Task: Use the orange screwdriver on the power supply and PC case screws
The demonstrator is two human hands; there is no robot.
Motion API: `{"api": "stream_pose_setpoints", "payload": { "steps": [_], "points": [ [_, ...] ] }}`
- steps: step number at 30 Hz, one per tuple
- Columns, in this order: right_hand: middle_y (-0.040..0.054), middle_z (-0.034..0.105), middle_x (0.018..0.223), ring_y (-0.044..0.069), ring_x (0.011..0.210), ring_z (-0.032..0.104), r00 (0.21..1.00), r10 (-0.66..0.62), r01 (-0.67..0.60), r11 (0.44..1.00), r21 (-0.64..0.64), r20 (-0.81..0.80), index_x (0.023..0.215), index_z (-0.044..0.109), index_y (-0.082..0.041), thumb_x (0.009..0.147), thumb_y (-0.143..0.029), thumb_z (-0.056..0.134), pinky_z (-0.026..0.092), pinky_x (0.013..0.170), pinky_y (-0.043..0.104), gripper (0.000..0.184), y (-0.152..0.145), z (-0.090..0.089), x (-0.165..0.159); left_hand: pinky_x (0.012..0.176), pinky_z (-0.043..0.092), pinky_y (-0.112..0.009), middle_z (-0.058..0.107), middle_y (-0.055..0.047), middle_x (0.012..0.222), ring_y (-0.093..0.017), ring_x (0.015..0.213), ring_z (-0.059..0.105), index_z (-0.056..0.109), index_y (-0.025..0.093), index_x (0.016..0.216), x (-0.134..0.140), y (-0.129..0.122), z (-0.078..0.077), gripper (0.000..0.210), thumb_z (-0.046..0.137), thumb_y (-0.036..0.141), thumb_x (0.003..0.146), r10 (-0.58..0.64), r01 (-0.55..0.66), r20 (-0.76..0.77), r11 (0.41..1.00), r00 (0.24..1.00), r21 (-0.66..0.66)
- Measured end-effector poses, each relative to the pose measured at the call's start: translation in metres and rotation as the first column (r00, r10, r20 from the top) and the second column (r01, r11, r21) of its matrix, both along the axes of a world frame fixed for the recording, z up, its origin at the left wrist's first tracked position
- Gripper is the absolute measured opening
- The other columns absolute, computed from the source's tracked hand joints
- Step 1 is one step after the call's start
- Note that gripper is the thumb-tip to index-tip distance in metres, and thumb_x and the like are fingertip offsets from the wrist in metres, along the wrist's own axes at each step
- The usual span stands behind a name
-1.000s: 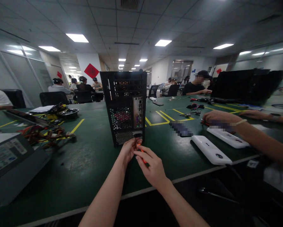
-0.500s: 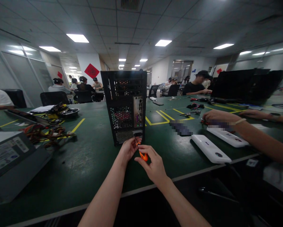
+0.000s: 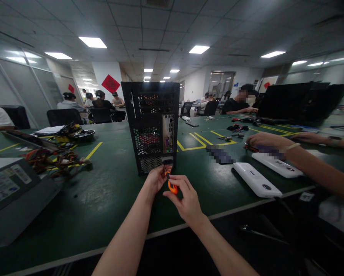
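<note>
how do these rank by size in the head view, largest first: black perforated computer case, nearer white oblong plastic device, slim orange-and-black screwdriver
1. Black perforated computer case, clearly largest
2. Nearer white oblong plastic device
3. Slim orange-and-black screwdriver, smallest, though partly hidden

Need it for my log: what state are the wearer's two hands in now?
Left hand: curled at the shaft of the orange-handled screwdriver; grip cannot be told.
Right hand: curled about its handle; grip cannot be told.
</note>
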State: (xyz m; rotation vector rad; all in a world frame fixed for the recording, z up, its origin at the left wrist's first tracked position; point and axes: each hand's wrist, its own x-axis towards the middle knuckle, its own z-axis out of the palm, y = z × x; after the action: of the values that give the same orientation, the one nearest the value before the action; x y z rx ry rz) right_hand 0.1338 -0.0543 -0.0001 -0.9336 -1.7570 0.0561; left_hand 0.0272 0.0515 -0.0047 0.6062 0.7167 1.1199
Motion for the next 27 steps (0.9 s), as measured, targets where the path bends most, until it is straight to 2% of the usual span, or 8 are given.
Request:
{"api": "stream_pose_setpoints", "payload": {
  "steps": [2,5,9,13,15,17,22,27],
  "points": [
    [0.0068,0.052,0.092,0.016,0.086,0.053,0.996,-0.085,0.085,0.996,-0.015,-0.026,0.087,0.048,-0.018,0.076,-0.034,0.055,0.045,0.073,0.029,0.021,0.001,-0.001,0.001,0.052,0.045,-0.018,0.062,-0.007,0.07,-0.009,0.059,0.057,0.059,0.007,0.075,0.0,0.001,-0.002,0.015,0.044,0.01,0.077,-0.008,0.008,-0.002,0.999,1.0,0.048],
    [0.0053,0.051,0.084,0.015,0.074,0.054,0.974,-0.208,0.213,0.976,-0.038,0.093,0.08,0.048,-0.017,0.074,-0.04,0.054,0.045,0.062,0.025,0.025,0.001,-0.001,-0.001,0.052,0.045,-0.018,0.062,-0.007,0.071,-0.009,0.06,0.058,0.058,0.007,0.076,0.0,0.003,-0.003,0.016,0.043,0.012,0.078,-0.008,0.008,-0.012,0.999,1.0,0.046],
    [0.0034,0.05,0.08,0.011,0.064,0.052,0.891,-0.372,0.389,0.921,-0.012,0.26,0.09,0.051,-0.017,0.082,-0.033,0.043,0.041,0.055,0.021,0.02,-0.001,0.0,-0.006,0.051,0.045,-0.017,0.062,-0.007,0.068,-0.008,0.057,0.056,0.058,0.007,0.077,0.001,0.004,-0.002,0.015,0.045,0.012,0.078,-0.004,0.005,-0.033,1.0,0.999,0.025],
    [0.0031,0.05,0.079,0.011,0.064,0.052,0.821,-0.392,0.407,0.912,0.056,0.415,0.084,0.053,-0.018,0.084,-0.022,0.039,0.039,0.055,0.02,0.015,0.0,-0.004,-0.011,0.051,0.045,-0.017,0.061,-0.005,0.066,-0.007,0.053,0.055,0.058,0.009,0.072,0.001,0.005,-0.003,0.011,0.048,0.009,0.077,0.035,-0.035,-0.033,0.999,0.999,-0.001],
    [0.0038,0.05,0.081,0.012,0.067,0.053,0.815,-0.378,0.398,0.916,0.049,0.44,0.081,0.052,-0.017,0.082,-0.019,0.04,0.04,0.056,0.02,0.012,0.001,-0.006,-0.013,0.049,0.044,-0.016,0.061,-0.005,0.064,-0.006,0.051,0.054,0.058,0.008,0.072,0.001,0.005,-0.004,0.011,0.049,0.01,0.077,0.035,-0.036,-0.044,0.999,0.998,-0.006],
    [0.0044,0.05,0.082,0.012,0.067,0.053,0.842,-0.368,0.4,0.916,0.001,0.394,0.084,0.05,-0.017,0.082,-0.018,0.04,0.041,0.055,0.021,0.01,0.002,-0.007,-0.013,0.049,0.043,-0.016,0.06,-0.005,0.062,-0.006,0.05,0.052,0.059,0.008,0.071,0.001,0.005,-0.004,0.01,0.05,0.011,0.076,0.033,-0.033,-0.062,0.999,0.998,0.001],
    [0.0037,0.051,0.079,0.014,0.067,0.055,0.935,-0.326,0.346,0.924,-0.161,0.139,0.083,0.044,-0.018,0.081,-0.023,0.04,0.043,0.056,0.024,0.007,0.004,-0.005,-0.013,0.047,0.043,-0.016,0.06,-0.006,0.059,-0.006,0.048,0.052,0.06,0.008,0.069,0.002,0.003,0.001,0.009,0.053,0.012,0.075,0.051,-0.054,-0.104,0.998,0.993,-0.022],
    [0.0009,0.055,0.074,0.016,0.066,0.057,0.963,-0.27,0.255,0.904,-0.344,0.004,0.083,0.039,-0.02,0.074,-0.024,0.049,0.044,0.058,0.027,0.013,0.001,-0.002,-0.02,0.045,0.041,-0.014,0.06,-0.006,0.059,-0.006,0.048,0.053,0.06,0.007,0.07,0.001,0.002,0.004,0.008,0.054,0.011,0.074,0.071,-0.073,-0.113,0.997,0.991,-0.017]
  ]
}}
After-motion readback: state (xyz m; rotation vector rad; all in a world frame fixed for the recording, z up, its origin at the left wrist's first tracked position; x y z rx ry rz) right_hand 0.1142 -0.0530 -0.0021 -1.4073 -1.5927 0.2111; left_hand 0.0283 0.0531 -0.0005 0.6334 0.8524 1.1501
